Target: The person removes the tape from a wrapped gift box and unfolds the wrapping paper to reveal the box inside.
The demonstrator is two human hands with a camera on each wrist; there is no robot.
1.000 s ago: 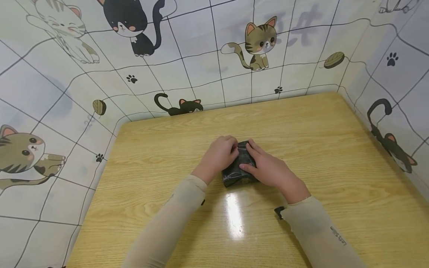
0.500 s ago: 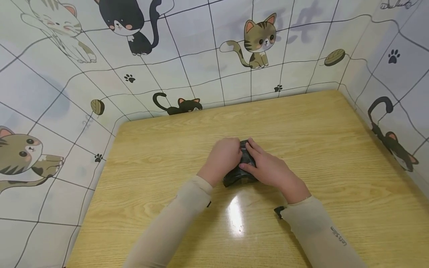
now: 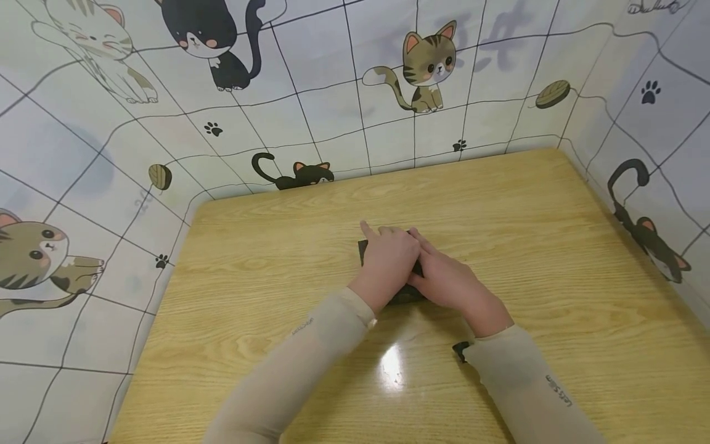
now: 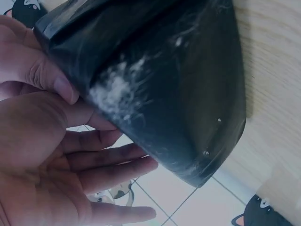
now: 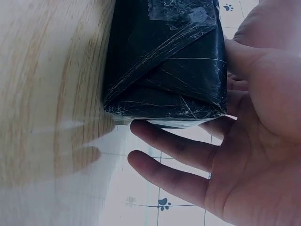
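Observation:
A parcel [image 3: 409,296] wrapped in black plastic lies mid-table, mostly covered by both hands in the head view. My left hand [image 3: 387,264] reaches across its top. In the left wrist view, the thumb and index finger pinch the edge of the black plastic [image 4: 174,89], which carries white scuffs or fluff; the other fingers spread beneath. My right hand [image 3: 452,280] holds the parcel's right side, its thumb partly hidden by the left hand. Clear tape [image 5: 181,16] and folded plastic show on the parcel's end in the right wrist view, where two fingers stretch past its edge.
The light wooden table [image 3: 266,259] meets a back wall [image 3: 333,74] covered in cat-patterned, grid-lined paper, with more on both sides. A small black piece [image 3: 460,351] sticks out at the right sleeve cuff.
My left hand has moved right over the parcel and turned, its little-finger side opening out. A black corner now shows left of it. My right hand stays in place.

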